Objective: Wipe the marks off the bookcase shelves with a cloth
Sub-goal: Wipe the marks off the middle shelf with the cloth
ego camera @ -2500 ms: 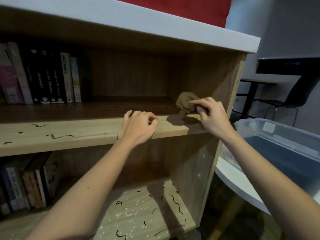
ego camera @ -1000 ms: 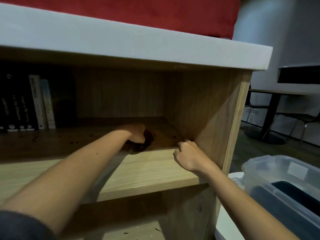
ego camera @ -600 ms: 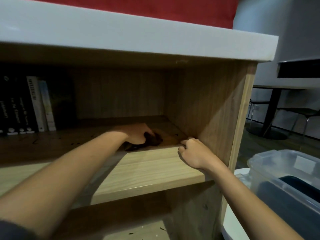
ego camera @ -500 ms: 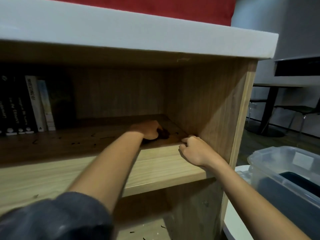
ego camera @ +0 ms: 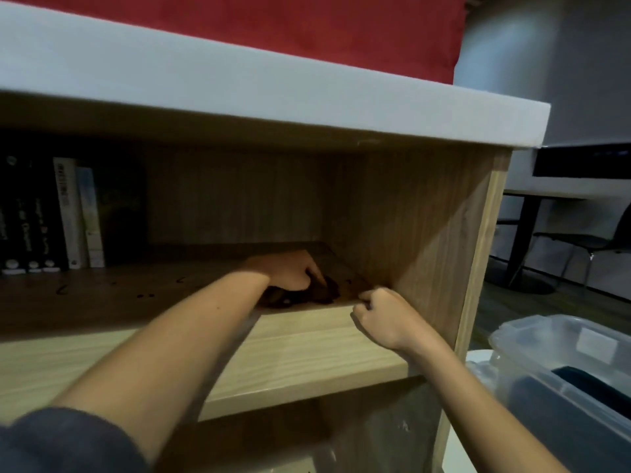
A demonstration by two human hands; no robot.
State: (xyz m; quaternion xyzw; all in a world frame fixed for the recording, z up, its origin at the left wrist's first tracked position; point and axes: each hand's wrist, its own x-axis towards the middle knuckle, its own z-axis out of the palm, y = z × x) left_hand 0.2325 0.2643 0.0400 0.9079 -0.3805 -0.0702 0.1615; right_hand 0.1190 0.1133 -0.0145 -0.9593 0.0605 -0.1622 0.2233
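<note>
Head view: your left hand [ego camera: 290, 271] grips the cloth [ego camera: 322, 291] on the shelf [ego camera: 307, 349] (right hand [ego camera: 384, 317] curled, empty); shadow may hide leftover marks [ego camera: 145, 296].

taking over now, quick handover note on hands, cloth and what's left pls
Left hand grips the cloth, pressed on the upper shelf near the right side panel.
Right hand is curled, holding nothing, and rests at the shelf's front edge.
Done: the lit front strip shows no marks.
Left: dark marks on the shelf between the cloth and the books.
</note>
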